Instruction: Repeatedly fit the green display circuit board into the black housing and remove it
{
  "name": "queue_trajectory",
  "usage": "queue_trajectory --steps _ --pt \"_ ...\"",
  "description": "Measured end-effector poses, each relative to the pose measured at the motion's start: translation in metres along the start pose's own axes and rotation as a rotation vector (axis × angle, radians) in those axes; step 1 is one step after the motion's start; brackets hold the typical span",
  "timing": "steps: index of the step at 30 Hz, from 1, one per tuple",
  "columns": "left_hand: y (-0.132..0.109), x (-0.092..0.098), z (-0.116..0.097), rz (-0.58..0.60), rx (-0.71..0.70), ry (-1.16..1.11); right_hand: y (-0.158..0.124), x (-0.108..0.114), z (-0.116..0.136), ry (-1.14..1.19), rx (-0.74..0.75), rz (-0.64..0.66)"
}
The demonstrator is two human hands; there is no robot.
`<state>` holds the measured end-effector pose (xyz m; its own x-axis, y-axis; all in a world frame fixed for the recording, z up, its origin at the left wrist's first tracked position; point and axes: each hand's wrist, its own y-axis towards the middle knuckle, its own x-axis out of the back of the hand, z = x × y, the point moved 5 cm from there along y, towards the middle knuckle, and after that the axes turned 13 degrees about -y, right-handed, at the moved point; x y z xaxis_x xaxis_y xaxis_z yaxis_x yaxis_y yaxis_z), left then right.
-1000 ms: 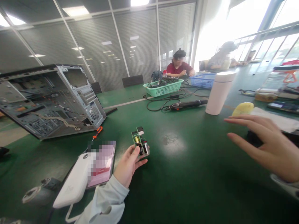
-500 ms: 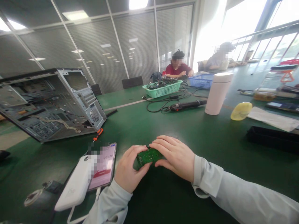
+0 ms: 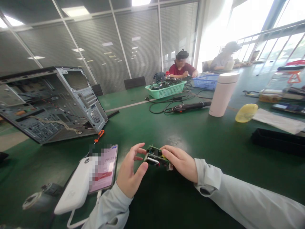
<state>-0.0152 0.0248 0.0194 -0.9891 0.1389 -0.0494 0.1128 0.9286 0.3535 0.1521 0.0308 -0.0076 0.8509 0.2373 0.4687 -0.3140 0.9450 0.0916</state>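
Note:
A small green circuit board [image 3: 156, 156] with a metal connector and dark parts is held just above the green table [image 3: 214, 152]. My right hand [image 3: 182, 162] grips its right end with closed fingers. My left hand [image 3: 130, 170] is beside the board's left end, fingers spread apart, thumb tip close to the board or just touching it. Both arms wear light grey sleeves.
A phone [image 3: 105, 168] and a white power bank [image 3: 76, 186] lie left of my hands. An opened computer case [image 3: 50, 101] lies further left. Behind are a white tumbler [image 3: 222, 93], a black electric screwdriver [image 3: 190, 106], a green basket [image 3: 166, 89], a black tray [image 3: 277, 141] and two seated people.
One second ago my left hand alone held the board upright. My right hand came in, both hands closed on it, and now the left fingers have opened while the right holds it turned over.

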Motion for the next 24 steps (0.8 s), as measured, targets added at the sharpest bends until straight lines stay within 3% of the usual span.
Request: queue_trajectory --steps 3,8,11,14,17,21,24 --pt "-0.001 0.000 0.004 -0.007 -0.027 0.006 0.002 -0.002 -0.002 0.174 -0.096 0.139" --pt "0.000 0.002 0.003 0.011 -0.047 0.087 -0.008 -0.019 0.001 0.731 -0.242 0.587" --pt "0.002 0.003 0.003 0.071 -0.037 0.175 -0.010 -0.024 0.001 0.883 -0.265 0.624" --pt "0.002 0.006 0.005 0.113 -0.051 0.232 -0.009 -0.026 -0.004 0.913 -0.293 0.565" --pt "0.002 0.009 0.009 0.111 -0.063 0.283 -0.004 -0.020 -0.008 0.780 -0.197 0.388" --pt "0.002 0.010 0.012 0.113 -0.059 0.309 -0.001 -0.002 -0.004 0.345 0.036 0.159" --pt "0.003 0.009 0.012 0.120 -0.067 0.312 -0.012 0.027 0.004 -0.129 0.197 -0.161"
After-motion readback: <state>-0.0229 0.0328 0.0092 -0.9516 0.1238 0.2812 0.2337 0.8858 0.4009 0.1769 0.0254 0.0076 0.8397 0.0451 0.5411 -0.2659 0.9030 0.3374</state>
